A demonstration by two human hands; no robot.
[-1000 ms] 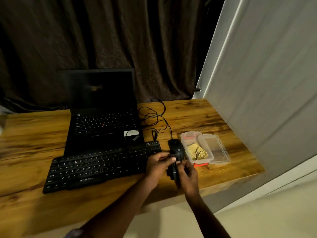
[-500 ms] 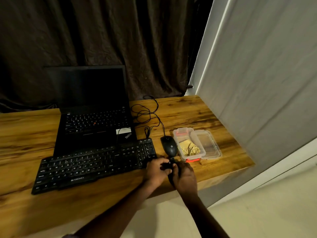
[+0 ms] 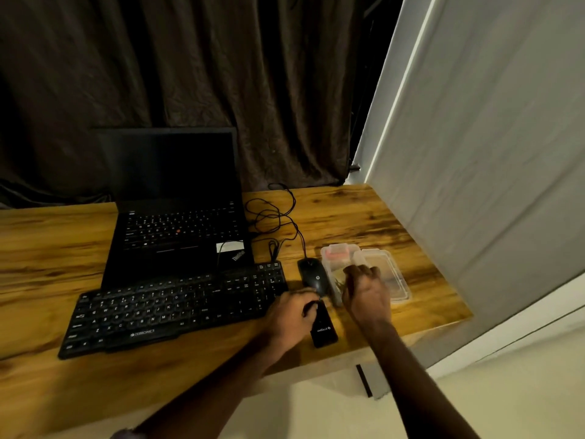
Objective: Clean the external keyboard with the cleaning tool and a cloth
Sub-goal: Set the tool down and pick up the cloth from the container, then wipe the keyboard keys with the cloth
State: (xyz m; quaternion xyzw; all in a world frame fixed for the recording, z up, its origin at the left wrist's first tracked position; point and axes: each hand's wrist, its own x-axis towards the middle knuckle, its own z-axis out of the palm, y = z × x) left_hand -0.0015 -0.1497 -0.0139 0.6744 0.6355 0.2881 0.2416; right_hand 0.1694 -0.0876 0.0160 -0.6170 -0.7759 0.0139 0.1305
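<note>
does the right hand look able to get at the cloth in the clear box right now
Probably yes: the right hand is right above the clear box, the lid lies beside it, and nothing covers the cloth.

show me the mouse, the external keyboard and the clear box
mouse [image 3: 311, 275], head view, middle of its back
external keyboard [image 3: 177, 308], head view, middle key rows
box [image 3: 337, 248], head view, far rim

One wide-angle view only, from a camera worn on the person's head. It faces forward and down onto a wooden desk [image 3: 364, 217], close enough that the left forearm [image 3: 221, 391] and right forearm [image 3: 411, 375] reach in from the bottom edge — a dark curtain [image 3: 190, 74] fills the top.
</note>
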